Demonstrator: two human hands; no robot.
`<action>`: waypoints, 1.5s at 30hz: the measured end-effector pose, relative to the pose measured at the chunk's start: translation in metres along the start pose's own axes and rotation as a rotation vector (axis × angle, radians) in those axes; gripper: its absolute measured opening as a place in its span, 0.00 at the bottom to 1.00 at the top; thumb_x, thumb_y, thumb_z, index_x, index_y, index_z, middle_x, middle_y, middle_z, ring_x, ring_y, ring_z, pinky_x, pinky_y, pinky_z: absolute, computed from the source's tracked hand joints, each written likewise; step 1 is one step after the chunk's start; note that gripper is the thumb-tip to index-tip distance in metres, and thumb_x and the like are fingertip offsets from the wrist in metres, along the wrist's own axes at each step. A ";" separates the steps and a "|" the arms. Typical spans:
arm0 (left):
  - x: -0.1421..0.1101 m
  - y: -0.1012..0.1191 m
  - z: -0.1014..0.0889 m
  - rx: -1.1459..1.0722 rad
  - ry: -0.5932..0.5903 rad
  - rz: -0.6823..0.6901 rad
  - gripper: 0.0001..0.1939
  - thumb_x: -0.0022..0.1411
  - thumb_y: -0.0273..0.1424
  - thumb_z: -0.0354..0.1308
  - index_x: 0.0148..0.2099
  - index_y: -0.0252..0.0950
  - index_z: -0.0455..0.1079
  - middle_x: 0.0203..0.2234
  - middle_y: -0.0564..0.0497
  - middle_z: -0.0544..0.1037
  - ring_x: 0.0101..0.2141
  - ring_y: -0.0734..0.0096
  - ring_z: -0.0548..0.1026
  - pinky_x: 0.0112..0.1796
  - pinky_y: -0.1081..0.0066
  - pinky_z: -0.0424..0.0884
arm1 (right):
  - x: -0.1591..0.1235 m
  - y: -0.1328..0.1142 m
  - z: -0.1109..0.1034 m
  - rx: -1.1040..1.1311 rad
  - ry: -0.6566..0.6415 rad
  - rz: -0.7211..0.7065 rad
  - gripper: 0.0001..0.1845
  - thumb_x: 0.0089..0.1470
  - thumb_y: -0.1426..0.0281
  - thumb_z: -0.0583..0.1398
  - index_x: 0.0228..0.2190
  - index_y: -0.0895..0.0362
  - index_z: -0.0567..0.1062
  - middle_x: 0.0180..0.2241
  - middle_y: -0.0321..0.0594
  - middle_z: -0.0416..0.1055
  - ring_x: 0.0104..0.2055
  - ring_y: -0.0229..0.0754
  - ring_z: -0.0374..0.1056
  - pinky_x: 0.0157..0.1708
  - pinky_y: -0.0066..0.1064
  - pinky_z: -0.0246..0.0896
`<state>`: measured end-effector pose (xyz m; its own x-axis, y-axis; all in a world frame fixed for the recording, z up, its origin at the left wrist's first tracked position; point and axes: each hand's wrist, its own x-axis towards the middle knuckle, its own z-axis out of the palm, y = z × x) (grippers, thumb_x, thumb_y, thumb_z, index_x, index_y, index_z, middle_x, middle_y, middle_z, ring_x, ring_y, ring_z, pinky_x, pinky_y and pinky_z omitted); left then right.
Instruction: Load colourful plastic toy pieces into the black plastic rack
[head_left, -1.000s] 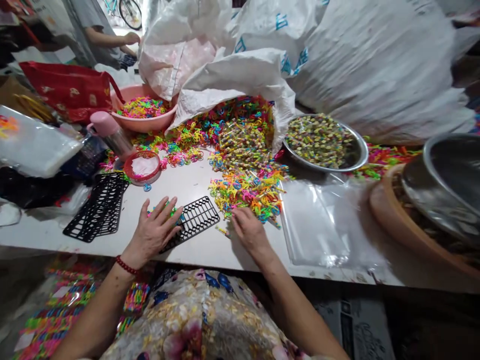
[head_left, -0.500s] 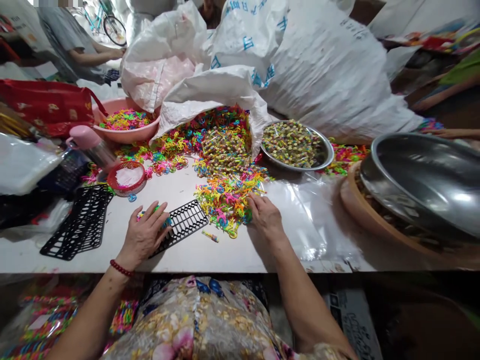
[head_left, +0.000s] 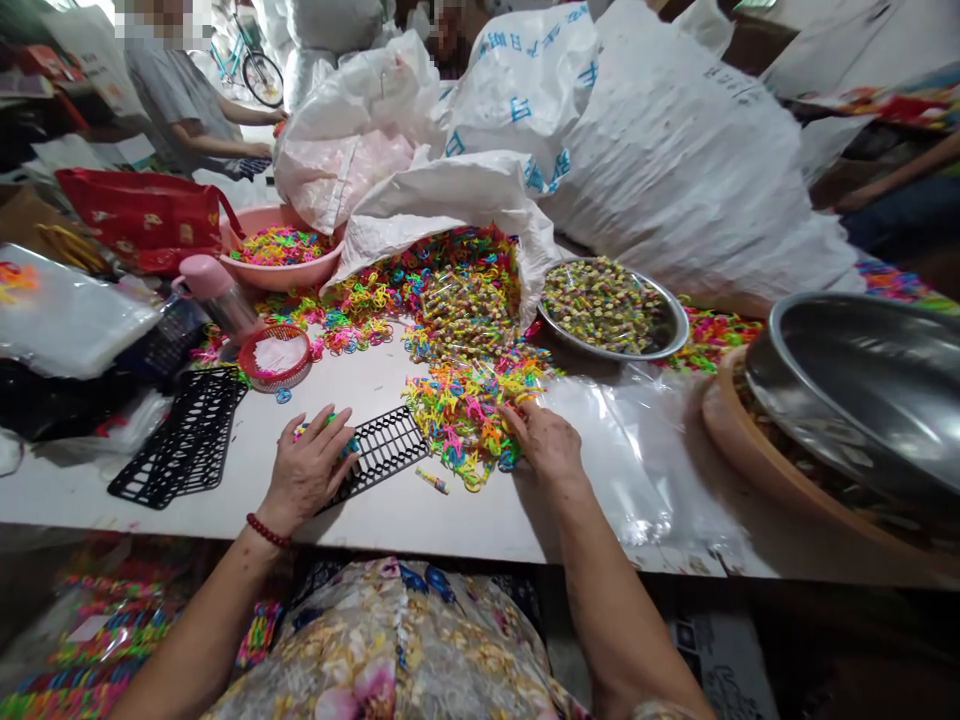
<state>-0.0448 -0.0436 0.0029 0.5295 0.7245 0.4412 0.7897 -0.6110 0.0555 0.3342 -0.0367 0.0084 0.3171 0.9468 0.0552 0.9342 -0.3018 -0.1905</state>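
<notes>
My left hand (head_left: 307,468) lies flat with spread fingers on the left end of a black slotted tray (head_left: 382,450), over a few coloured pieces. My right hand (head_left: 544,440) rests on the right edge of a heap of small coloured plastic pieces (head_left: 465,410); its fingers curl into the heap, and I cannot make out what they pinch. One small loose piece (head_left: 433,481) lies on the white table (head_left: 420,515) between my hands.
A white sack (head_left: 450,200) spills more coloured pieces. Behind are a pink basin (head_left: 281,270), a metal dish of pieces (head_left: 611,305), a small red basket (head_left: 276,357), spare black trays (head_left: 184,440), clear plastic bags (head_left: 622,450) and a large steel bowl (head_left: 862,390). Another person (head_left: 180,100) sits far left.
My right hand moved from the near side of the heap, by the loose piece, to the heap's right edge. My left hand stayed on the black tray. The view shifted.
</notes>
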 end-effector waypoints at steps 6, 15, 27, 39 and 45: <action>-0.001 0.000 -0.002 -0.005 -0.009 0.001 0.14 0.67 0.33 0.56 0.54 0.40 0.67 0.60 0.45 0.71 0.61 0.51 0.67 0.58 0.47 0.56 | -0.003 0.016 -0.003 0.435 0.105 0.160 0.13 0.55 0.57 0.59 0.32 0.54 0.75 0.28 0.38 0.75 0.26 0.40 0.66 0.29 0.31 0.55; -0.003 0.001 -0.006 -0.053 0.031 0.026 0.13 0.68 0.29 0.54 0.54 0.39 0.68 0.59 0.42 0.72 0.61 0.54 0.67 0.63 0.42 0.49 | -0.042 -0.037 0.015 1.113 -0.052 0.004 0.24 0.50 0.55 0.63 0.46 0.55 0.73 0.36 0.41 0.75 0.33 0.42 0.71 0.35 0.36 0.69; -0.002 -0.003 -0.006 -0.110 -0.014 -0.011 0.14 0.69 0.28 0.51 0.55 0.35 0.68 0.58 0.42 0.73 0.62 0.61 0.67 0.62 0.50 0.60 | -0.054 -0.156 0.055 1.568 -0.464 0.041 0.42 0.39 0.61 0.71 0.54 0.52 0.62 0.31 0.30 0.72 0.26 0.36 0.68 0.30 0.30 0.68; -0.001 -0.019 -0.009 -0.229 0.019 0.046 0.24 0.67 0.25 0.52 0.64 0.35 0.60 0.58 0.41 0.72 0.61 0.63 0.67 0.60 0.55 0.66 | -0.038 -0.195 0.092 1.239 -0.480 -0.181 0.18 0.47 0.55 0.65 0.30 0.56 0.72 0.26 0.35 0.72 0.29 0.39 0.65 0.33 0.31 0.63; -0.002 -0.018 -0.007 -0.212 0.012 0.058 0.27 0.68 0.26 0.51 0.67 0.35 0.56 0.59 0.41 0.71 0.61 0.62 0.67 0.60 0.55 0.65 | -0.039 -0.195 0.097 0.837 -0.349 -0.517 0.06 0.58 0.68 0.56 0.37 0.55 0.71 0.31 0.40 0.74 0.31 0.42 0.65 0.36 0.32 0.62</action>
<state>-0.0625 -0.0362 0.0067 0.5672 0.6834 0.4597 0.6749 -0.7055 0.2162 0.1236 -0.0039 -0.0514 -0.2786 0.9584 0.0626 0.4886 0.1976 -0.8498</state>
